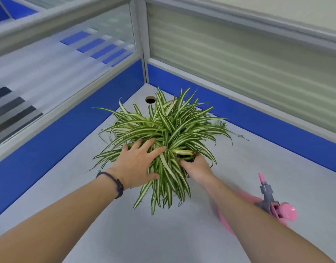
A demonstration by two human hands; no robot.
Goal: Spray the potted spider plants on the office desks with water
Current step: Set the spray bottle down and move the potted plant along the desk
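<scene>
A bushy spider plant [169,130] with green and white striped leaves stands on the grey desk [106,234] near the corner of the cubicle. Its pot is almost fully hidden under the leaves. My left hand [138,164] lies flat on the leaves at the plant's left side, fingers spread. My right hand [196,168] reaches in among the leaves at the lower right, fingers curled at the pot's rim. A pink spray bottle [277,205] with a grey and pink trigger head stands on the desk to the right, partly hidden behind my right forearm.
Blue and frosted-glass partition walls [239,59] close off the desk at the back and left. A round cable hole [150,100] sits in the desk's far corner. A small dry plant scrap [243,137] lies right of the plant.
</scene>
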